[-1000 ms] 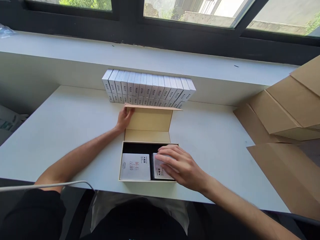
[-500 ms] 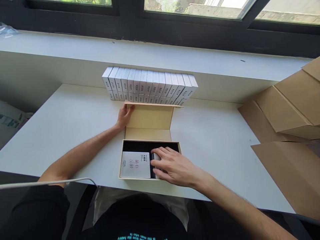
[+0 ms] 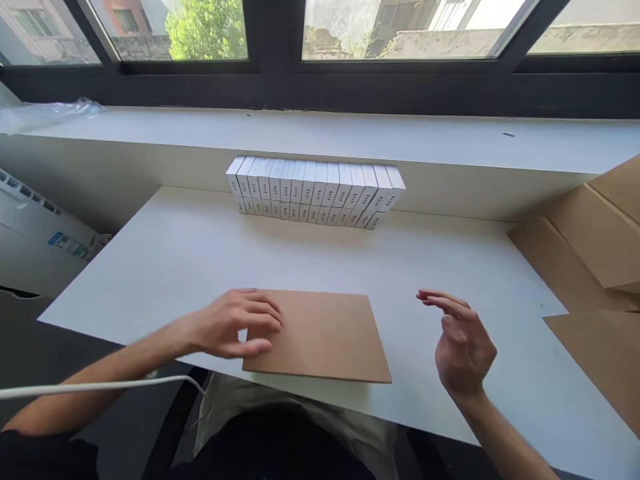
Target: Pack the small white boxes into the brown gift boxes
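A brown-lidded gift box (image 3: 320,337) lies near the table's front edge with its lid down, hiding what is inside. My left hand (image 3: 245,323) is over the lid's left side, fingers spread and thumb apart; whether it presses on the lid I cannot tell. To the right of the box, my right hand (image 3: 463,343) is raised over the table, fingers stretched and holding nothing. Beyond the box stands a row of small white boxes (image 3: 315,193), stacked in two layers, with dark print on their fronts.
The white table (image 3: 190,267) reaches back to a ledge (image 3: 350,137) under dark-framed windows. Open cardboard cartons (image 3: 590,247) stand at the right. Clear plastic (image 3: 50,117) lies on the ledge at the left. A white cable (image 3: 100,385) crosses in front of my left arm.
The gift box's lid has swung down over the white packs inside. My right hand has left the box and moved right. My left hand has come down and nearer with the lid.
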`<action>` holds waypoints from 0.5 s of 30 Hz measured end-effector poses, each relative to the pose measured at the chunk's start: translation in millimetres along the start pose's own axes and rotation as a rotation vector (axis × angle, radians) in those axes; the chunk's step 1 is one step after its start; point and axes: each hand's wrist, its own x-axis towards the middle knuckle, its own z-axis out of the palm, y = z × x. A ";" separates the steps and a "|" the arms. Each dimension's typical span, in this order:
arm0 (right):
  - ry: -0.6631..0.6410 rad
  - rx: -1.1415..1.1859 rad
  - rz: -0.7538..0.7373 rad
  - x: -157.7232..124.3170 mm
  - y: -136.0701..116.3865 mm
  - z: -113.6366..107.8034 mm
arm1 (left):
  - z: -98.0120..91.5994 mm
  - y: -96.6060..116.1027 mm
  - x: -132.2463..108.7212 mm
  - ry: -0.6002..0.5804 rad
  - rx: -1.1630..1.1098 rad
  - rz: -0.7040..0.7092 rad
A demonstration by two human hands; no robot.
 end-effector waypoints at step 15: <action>-0.267 -0.317 0.015 22.4 59.0 11.4 | 31.6 -39.3 -89.0 0.284 0.884 -0.547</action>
